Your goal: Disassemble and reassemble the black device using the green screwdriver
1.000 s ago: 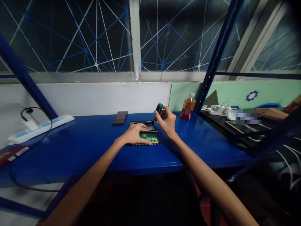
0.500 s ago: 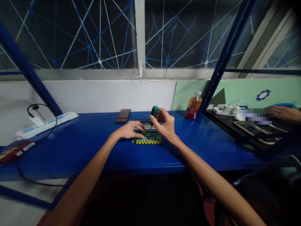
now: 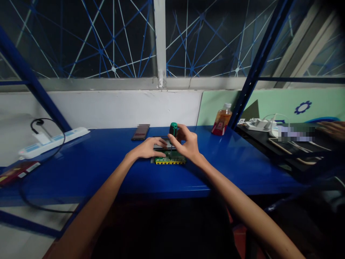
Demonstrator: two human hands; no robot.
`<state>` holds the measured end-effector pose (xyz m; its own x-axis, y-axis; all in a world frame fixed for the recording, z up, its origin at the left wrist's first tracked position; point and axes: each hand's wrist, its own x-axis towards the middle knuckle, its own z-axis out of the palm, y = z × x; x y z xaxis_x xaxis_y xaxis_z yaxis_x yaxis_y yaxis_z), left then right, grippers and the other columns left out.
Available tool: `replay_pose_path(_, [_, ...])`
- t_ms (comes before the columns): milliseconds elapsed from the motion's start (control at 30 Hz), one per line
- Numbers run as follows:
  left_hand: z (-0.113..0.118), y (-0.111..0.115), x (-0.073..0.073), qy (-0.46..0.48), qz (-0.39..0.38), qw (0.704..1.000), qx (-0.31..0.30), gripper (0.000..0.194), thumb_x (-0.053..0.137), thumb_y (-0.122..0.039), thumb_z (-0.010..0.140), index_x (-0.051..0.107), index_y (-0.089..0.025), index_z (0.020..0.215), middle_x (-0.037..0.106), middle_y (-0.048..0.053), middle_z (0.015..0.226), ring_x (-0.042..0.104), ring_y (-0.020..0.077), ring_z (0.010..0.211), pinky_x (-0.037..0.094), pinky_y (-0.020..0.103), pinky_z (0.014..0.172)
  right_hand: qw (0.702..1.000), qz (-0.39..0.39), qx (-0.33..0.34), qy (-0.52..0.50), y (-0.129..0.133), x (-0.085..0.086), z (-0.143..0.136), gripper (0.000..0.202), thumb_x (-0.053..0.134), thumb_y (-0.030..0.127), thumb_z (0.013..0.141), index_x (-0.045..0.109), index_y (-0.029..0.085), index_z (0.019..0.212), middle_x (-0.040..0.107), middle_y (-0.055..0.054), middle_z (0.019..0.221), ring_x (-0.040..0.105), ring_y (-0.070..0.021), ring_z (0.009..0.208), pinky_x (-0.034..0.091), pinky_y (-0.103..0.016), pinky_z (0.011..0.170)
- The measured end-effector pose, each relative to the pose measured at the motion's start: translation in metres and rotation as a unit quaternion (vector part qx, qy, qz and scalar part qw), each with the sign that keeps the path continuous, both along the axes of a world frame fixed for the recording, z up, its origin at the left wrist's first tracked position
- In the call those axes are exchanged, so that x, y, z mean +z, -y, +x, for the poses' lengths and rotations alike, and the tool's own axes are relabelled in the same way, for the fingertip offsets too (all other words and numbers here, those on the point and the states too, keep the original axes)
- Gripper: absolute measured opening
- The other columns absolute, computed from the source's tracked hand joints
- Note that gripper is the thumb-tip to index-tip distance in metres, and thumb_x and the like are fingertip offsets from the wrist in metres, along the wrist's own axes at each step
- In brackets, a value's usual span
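A green circuit board [image 3: 176, 155] with a row of yellow ports [image 3: 170, 163] along its near edge lies on the blue table. My right hand [image 3: 187, 142] grips a green and black screwdriver [image 3: 173, 129], which stands nearly upright with its shaft reaching down to the board. Whether the tip touches a screw is too small to tell. At the board's left side, my left hand [image 3: 149, 147] rests with thumb and fingers apart, the thumb at the board's surface. Behind the board is a grey, flat part [image 3: 159, 143], partly hidden by my fingers.
A phone [image 3: 140, 132] lies behind my left hand. At the back right stands a bottle [image 3: 222, 120]. On the left are a white power strip [image 3: 67, 138], a black cable and a red box [image 3: 20, 172]. Another person's hand [image 3: 334, 129] is at the far right.
The screwdriver has gone from a tilt to nearly upright, its handle shifting left with my right hand. My left hand has barely moved. The other person's hand has shifted right.
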<state>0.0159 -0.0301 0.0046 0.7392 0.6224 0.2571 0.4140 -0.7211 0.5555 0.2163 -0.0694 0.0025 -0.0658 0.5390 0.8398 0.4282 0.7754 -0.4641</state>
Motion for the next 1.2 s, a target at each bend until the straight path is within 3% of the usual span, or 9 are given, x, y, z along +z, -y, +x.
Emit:
replay_pose_path(200, [0.017, 0.011, 0.0, 0.079, -0.028, 0.996, 0.005, 0.023, 0.074, -0.035, 0.073, 0.075, -0.021, 0.092, 0.073, 0.006, 0.096, 0.066, 0.023, 0.096, 0.048, 0.037, 0.09, 1.0, -0.015, 0.009, 0.001, 0.0, 0.0, -0.001, 0.033, 0.059, 0.041, 0.083, 0.052, 0.021, 0.108, 0.054, 0.005, 0.058, 0.051, -0.011, 0.048, 0.045, -0.026, 0.051])
replay_pose_path(333, [0.024, 0.011, -0.006, 0.091, -0.024, 0.995, 0.044, 0.019, 0.071, -0.034, 0.074, 0.075, -0.017, 0.082, 0.074, 0.006, 0.086, 0.067, 0.0226, 0.085, 0.051, 0.037, 0.081, 0.999, -0.041, 0.012, 0.008, -0.002, -0.002, -0.002, 0.038, 0.061, 0.044, 0.08, 0.049, 0.022, 0.108, 0.056, 0.005, 0.061, 0.052, -0.0116, 0.049, 0.046, -0.026, 0.05])
replay_pose_path(567, [0.026, 0.014, -0.003, 0.089, -0.065, 0.993, 0.046, 0.019, 0.069, -0.034, 0.074, 0.076, -0.016, 0.076, 0.074, 0.006, 0.077, 0.066, 0.0216, 0.077, 0.051, 0.035, 0.073, 0.998, -0.055, 0.02, 0.039, -0.002, -0.002, -0.001, 0.044, 0.061, 0.044, 0.078, 0.048, 0.02, 0.114, 0.054, 0.005, 0.062, 0.053, -0.0115, 0.049, 0.044, -0.026, 0.049])
replay_pose_path(867, [0.025, 0.012, -0.002, 0.071, -0.062, 0.995, 0.026, 0.021, 0.068, -0.034, 0.076, 0.077, -0.018, 0.087, 0.076, 0.005, 0.083, 0.067, 0.0236, 0.085, 0.05, 0.036, 0.08, 0.994, -0.08, 0.068, 0.036, -0.003, -0.003, 0.005, 0.041, 0.055, 0.035, 0.082, 0.046, 0.022, 0.119, 0.061, 0.002, 0.074, 0.055, -0.0095, 0.048, 0.044, -0.024, 0.048])
replay_pose_path(1067, [0.024, 0.014, 0.0, 0.086, -0.032, 0.994, 0.052, 0.02, 0.069, -0.031, 0.075, 0.077, -0.019, 0.089, 0.076, 0.006, 0.086, 0.067, 0.0238, 0.086, 0.05, 0.036, 0.081, 0.997, -0.063, 0.024, 0.026, -0.005, -0.007, 0.003, 0.046, 0.061, 0.04, 0.078, 0.048, 0.022, 0.119, 0.061, 0.001, 0.078, 0.054, -0.0098, 0.049, 0.043, -0.024, 0.046])
replay_pose_path(1200, [0.025, 0.016, 0.0, 0.078, -0.038, 0.994, 0.07, 0.021, 0.068, -0.034, 0.075, 0.078, -0.017, 0.083, 0.076, 0.007, 0.083, 0.068, 0.0239, 0.081, 0.052, 0.037, 0.077, 0.997, -0.058, 0.029, 0.039, -0.005, -0.006, 0.003, 0.048, 0.062, 0.041, 0.077, 0.05, 0.022, 0.119, 0.059, 0.001, 0.077, 0.053, -0.0097, 0.049, 0.043, -0.024, 0.047])
